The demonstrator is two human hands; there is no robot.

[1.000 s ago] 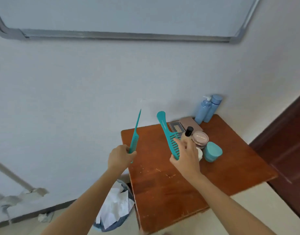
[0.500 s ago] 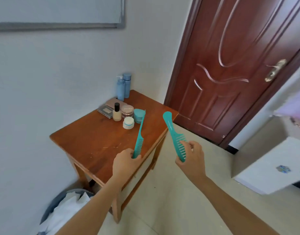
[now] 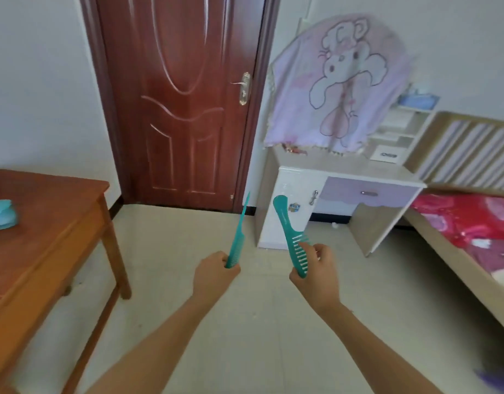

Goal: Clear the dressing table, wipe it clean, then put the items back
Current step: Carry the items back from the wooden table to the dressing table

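The left hand [image 3: 215, 273] clutched a tail comb [image 3: 237, 240], the right hand [image 3: 316, 271] a wide-tooth comb [image 3: 292, 237] by its teeth, wooden table [image 3: 60, 223] at nine o'clock; that toothy grip might slip.

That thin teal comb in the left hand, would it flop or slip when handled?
Probably light: the left hand holds the tail comb by its toothed end alone. Its thin tail stands straight unsupported, so likely stiff. Flat, smooth-looking plastic: may slide, unlikely to roll.
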